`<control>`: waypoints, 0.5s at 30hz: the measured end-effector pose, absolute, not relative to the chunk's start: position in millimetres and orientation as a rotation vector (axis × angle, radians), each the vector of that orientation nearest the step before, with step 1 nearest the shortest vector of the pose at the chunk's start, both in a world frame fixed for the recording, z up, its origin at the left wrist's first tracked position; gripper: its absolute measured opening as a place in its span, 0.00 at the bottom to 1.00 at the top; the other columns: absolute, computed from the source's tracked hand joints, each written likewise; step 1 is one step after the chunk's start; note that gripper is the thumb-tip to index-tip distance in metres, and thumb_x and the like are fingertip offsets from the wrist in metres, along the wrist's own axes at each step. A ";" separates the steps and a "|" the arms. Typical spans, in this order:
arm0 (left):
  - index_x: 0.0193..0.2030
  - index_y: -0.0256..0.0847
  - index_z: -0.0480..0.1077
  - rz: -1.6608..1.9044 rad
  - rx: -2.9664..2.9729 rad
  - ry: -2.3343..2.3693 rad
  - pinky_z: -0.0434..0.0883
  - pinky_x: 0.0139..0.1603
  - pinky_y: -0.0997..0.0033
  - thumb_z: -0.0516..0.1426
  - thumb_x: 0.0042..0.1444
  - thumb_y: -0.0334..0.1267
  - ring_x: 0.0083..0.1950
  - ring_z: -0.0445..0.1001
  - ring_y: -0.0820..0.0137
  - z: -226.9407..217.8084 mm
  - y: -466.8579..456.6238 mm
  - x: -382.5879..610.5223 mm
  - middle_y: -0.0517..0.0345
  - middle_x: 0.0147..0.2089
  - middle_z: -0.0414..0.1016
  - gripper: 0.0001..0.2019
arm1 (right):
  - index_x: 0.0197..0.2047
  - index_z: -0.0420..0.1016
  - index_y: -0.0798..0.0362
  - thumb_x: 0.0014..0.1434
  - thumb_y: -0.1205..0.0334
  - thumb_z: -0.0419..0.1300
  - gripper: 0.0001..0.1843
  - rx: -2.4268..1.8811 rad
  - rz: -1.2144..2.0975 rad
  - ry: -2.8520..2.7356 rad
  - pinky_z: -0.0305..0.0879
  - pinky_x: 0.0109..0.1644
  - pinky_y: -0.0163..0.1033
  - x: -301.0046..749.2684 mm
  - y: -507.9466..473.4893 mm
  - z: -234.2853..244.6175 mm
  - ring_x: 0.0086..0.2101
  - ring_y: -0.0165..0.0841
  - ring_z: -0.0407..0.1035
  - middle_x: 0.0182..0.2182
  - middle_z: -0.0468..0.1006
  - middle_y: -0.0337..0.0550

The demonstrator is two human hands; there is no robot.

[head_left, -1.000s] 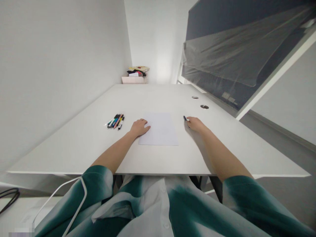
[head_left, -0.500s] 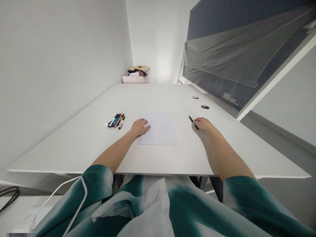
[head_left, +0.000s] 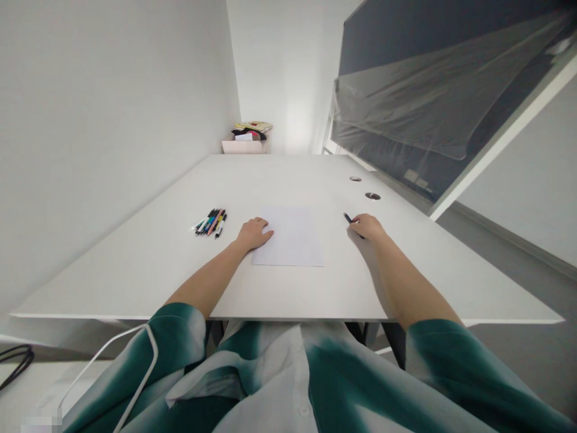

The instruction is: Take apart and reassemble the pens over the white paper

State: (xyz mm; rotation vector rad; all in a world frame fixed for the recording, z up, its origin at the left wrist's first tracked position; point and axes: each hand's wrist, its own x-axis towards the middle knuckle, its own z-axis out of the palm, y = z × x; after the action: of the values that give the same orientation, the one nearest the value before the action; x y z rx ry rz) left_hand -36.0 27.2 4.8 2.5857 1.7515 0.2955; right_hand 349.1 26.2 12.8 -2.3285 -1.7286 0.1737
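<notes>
On my head feed the largest thing is a long white desk (head_left: pixel 135 282) running away from me between a plain white wall (head_left: pixel 112 120) on the left and, on the right, a dark panel wrapped in clear plastic film (head_left: pixel 428 90) in a white frame (head_left: pixel 505 141). At the desk's far end I can make out a pale pink box (head_left: pixel 244 147) with a jumble of cloth or papers (head_left: pixel 250 130) heaped on it, too small for me to sort out. Two round grommets (head_left: pixel 364 187) are set in the desktop near its right edge. Closer to me, my operator's arms reach forward out of teal-and-white tie-dyed sleeves (head_left: pixel 174 337), with the two hands well apart. The left hand (head_left: pixel 253 234) rests palm down on the desk, its fingertips just at the left edge of a blank white sheet of paper (head_left: pixel 288 237), and it grips nothing. A bundle of colored pens (head_left: pixel 210 223) lies on the desk a little beyond and to the left of that hand, not touching it. The right hand (head_left: pixel 367 227) sits to the right of the sheet, clear of it, closed on a slim black pen (head_left: pixel 349 219) whose end points up and left, away from the paper.
</notes>
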 end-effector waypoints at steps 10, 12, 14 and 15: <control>0.56 0.40 0.70 0.311 2.588 1.755 0.66 0.60 0.60 0.50 0.62 0.51 0.58 0.70 0.58 3.5 28.2 -35.9 0.49 0.60 0.71 0.22 | 0.38 0.81 0.57 0.50 0.65 0.63 0.11 -2.389 0.205 -1.607 0.70 0.43 0.39 352.8 24.6 16.1 0.39 0.41 0.75 0.35 0.81 0.53; 0.56 0.39 0.70 0.306 2.586 1.756 0.66 0.60 0.60 0.50 0.62 0.51 0.58 0.70 0.58 3.8 28.2 -35.9 0.48 0.60 0.71 0.23 | 0.37 0.81 0.57 0.50 0.66 0.62 0.10 -2.379 0.199 -1.621 0.70 0.44 0.40 351.5 24.7 15.5 0.40 0.42 0.75 0.36 0.81 0.53; 0.56 0.40 0.69 0.293 2.580 1.763 0.66 0.60 0.59 0.50 0.62 0.51 0.59 0.70 0.58 5.2 27.3 -35.7 0.48 0.60 0.71 0.23 | 0.37 0.80 0.57 0.51 0.66 0.62 0.10 -2.386 0.200 -1.626 0.70 0.45 0.41 351.5 25.0 15.2 0.40 0.42 0.75 0.36 0.81 0.54; 0.56 0.40 0.69 0.288 2.577 1.765 0.66 0.60 0.59 0.49 0.62 0.51 0.59 0.70 0.58 5.9 26.7 -35.5 0.48 0.60 0.71 0.23 | 0.36 0.81 0.57 0.51 0.65 0.62 0.09 -2.392 0.199 -1.628 0.71 0.45 0.41 352.0 25.2 15.3 0.40 0.43 0.76 0.35 0.81 0.55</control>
State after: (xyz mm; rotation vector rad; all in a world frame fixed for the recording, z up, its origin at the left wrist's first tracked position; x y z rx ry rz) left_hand -35.5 26.7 5.9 2.5771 1.7653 0.2878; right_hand 352.0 25.2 15.3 -2.3916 -1.6283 0.1987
